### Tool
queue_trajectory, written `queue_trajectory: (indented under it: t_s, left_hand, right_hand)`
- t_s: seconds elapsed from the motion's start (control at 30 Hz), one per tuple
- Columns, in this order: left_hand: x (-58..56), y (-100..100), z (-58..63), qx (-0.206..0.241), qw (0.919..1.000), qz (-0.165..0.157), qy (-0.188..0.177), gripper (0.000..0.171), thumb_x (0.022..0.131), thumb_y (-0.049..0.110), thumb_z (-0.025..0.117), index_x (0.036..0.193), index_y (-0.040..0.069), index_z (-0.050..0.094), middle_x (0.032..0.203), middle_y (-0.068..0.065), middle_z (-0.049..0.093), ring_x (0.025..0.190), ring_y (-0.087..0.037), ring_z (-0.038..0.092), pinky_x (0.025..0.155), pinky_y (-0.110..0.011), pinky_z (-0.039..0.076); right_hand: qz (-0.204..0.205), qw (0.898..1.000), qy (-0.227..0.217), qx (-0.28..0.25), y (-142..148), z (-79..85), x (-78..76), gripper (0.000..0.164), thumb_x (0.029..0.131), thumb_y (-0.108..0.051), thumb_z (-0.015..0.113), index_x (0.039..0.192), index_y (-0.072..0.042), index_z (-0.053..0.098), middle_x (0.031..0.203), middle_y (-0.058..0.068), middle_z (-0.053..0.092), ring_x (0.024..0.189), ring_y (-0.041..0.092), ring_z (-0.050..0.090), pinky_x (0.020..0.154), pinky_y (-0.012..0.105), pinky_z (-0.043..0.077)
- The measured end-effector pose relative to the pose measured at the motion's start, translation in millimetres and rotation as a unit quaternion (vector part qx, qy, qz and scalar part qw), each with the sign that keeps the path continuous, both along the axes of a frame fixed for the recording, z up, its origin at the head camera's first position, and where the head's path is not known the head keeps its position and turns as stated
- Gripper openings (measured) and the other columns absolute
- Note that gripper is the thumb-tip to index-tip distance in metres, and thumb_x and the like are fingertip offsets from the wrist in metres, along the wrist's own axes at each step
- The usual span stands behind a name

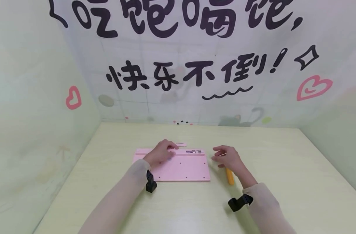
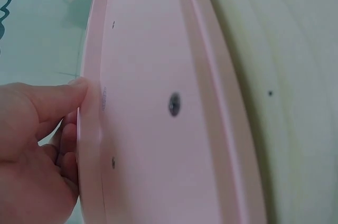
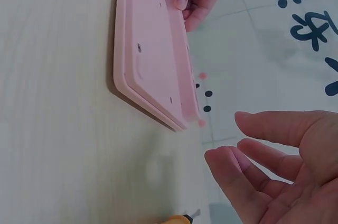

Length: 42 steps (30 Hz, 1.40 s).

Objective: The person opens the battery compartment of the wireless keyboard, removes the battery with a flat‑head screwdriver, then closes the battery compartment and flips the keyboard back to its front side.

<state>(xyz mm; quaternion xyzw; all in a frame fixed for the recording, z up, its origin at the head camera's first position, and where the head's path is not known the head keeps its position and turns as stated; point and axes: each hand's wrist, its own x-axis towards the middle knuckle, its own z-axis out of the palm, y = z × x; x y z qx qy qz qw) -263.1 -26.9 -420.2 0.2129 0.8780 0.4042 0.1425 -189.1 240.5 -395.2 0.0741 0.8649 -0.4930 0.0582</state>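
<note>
A pink keyboard lies underside up on the table, with dark screw spots across its flat back and a raised strip along the far side. My left hand grips that far edge; in the left wrist view the thumb presses on top while the fingers curl against the outer side. Right of the keyboard, my right hand hovers with loosely bent fingers and holds nothing. Below it lies a screwdriver with an orange handle, its metal tip showing in the right wrist view.
Just behind the keyboard lies a thin pink strip. A small printed label sits on the keyboard's raised strip. Printed fabric walls enclose the pale table at the back and both sides.
</note>
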Motion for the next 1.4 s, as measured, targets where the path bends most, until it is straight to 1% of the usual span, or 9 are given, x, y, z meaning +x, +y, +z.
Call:
queue_trajectory:
  t_s: [0.13,0.23,0.43,0.67,0.8,0.97,1.17,1.27,1.4]
  left_hand:
    - [0.7,0,2.9,0.002,0.9999,0.008,-0.011,0.024,0.087,0.002,0.058,0.108,0.009,0.066,0.113,-0.007,0.052,0.105,-0.023,0.046,0.094,-0.039,0.037]
    - [0.4,1,2.8,0.004,0.9998,0.009,-0.014,0.024,0.087,0.001,0.058,0.108,0.009,0.066,0.114,-0.008,0.052,0.106,-0.023,0.047,0.094,-0.038,0.038]
    - [-0.7,1,0.6,0.006,0.9998,0.006,-0.016,0.025,0.087,0.0,0.057,0.109,0.009,0.065,0.113,-0.007,0.053,0.104,-0.022,0.047,0.092,-0.037,0.039]
    - [-1.8,1,0.5,0.005,0.9999,0.002,-0.015,0.024,0.087,0.002,0.058,0.109,0.01,0.065,0.115,-0.007,0.052,0.106,-0.022,0.047,0.094,-0.038,0.038]
    - [-1.6,1,1.3,0.008,0.9996,0.006,-0.028,0.024,0.087,0.002,0.058,0.108,0.011,0.065,0.114,-0.007,0.052,0.104,-0.021,0.047,0.092,-0.037,0.039]
    - [-1.5,1,2.6,0.003,0.9996,0.005,-0.026,0.024,0.087,0.002,0.058,0.108,0.011,0.065,0.113,-0.006,0.052,0.104,-0.021,0.047,0.093,-0.037,0.038]
    - [-0.7,0,2.3,0.008,0.9997,0.001,-0.023,0.025,0.086,0.0,0.058,0.108,0.009,0.065,0.114,-0.006,0.053,0.102,-0.021,0.048,0.091,-0.036,0.04]
    - [-0.5,0,1.2,0.011,0.9998,-0.003,-0.016,0.025,0.086,-0.001,0.058,0.107,0.008,0.065,0.113,-0.007,0.054,0.099,-0.021,0.048,0.089,-0.035,0.041]
    - [0.1,1,1.4,0.008,0.9998,-0.001,-0.018,0.023,0.086,0.001,0.059,0.107,0.009,0.065,0.114,-0.007,0.053,0.102,-0.021,0.047,0.092,-0.037,0.039]
  right_hand:
    - [0.007,1.0,0.015,-0.001,12,8.9,1.3,0.043,0.082,-0.003,0.066,0.121,0.008,0.052,0.093,0.015,0.057,0.081,0.031,0.058,0.063,0.036,0.054]
    - [0.012,1.0,0.025,0.008,22,13.0,3.3,0.043,0.082,-0.004,0.066,0.121,0.008,0.052,0.093,0.015,0.058,0.083,0.031,0.058,0.065,0.038,0.054]
    - [0.011,0.999,0.022,0.038,38,13.6,11.2,0.044,0.083,-0.007,0.065,0.122,0.009,0.051,0.095,0.015,0.058,0.083,0.03,0.059,0.064,0.036,0.053]
    - [0.005,0.999,0.01,0.05,51,3.1,22.7,0.043,0.083,-0.008,0.066,0.12,0.008,0.052,0.093,0.013,0.059,0.08,0.027,0.059,0.062,0.035,0.053]
    - [0.003,0.999,-0.002,0.049,55,-4.6,28.7,0.044,0.082,-0.01,0.068,0.12,0.007,0.053,0.095,0.014,0.059,0.077,0.023,0.059,0.063,0.036,0.053]
    - [-0.022,0.998,-0.026,0.043,54,-14.1,34.3,0.047,0.081,-0.015,0.069,0.12,0.005,0.053,0.097,0.014,0.057,0.075,0.02,0.057,0.063,0.035,0.052]
    - [-0.043,0.998,-0.03,0.035,48,-24.5,37.2,0.053,0.078,-0.018,0.073,0.121,0.007,0.053,0.09,0.011,0.057,0.066,0.018,0.054,0.055,0.033,0.052]
    - [-0.05,0.998,-0.027,0.037,46,-28.4,36.6,0.053,0.078,-0.019,0.073,0.12,0.007,0.053,0.087,0.01,0.056,0.061,0.016,0.054,0.053,0.032,0.051]
    - [-0.058,0.997,-0.022,0.042,45,-31.5,36.8,0.051,0.078,-0.018,0.073,0.118,0.007,0.054,0.084,0.01,0.055,0.057,0.015,0.053,0.05,0.031,0.05]
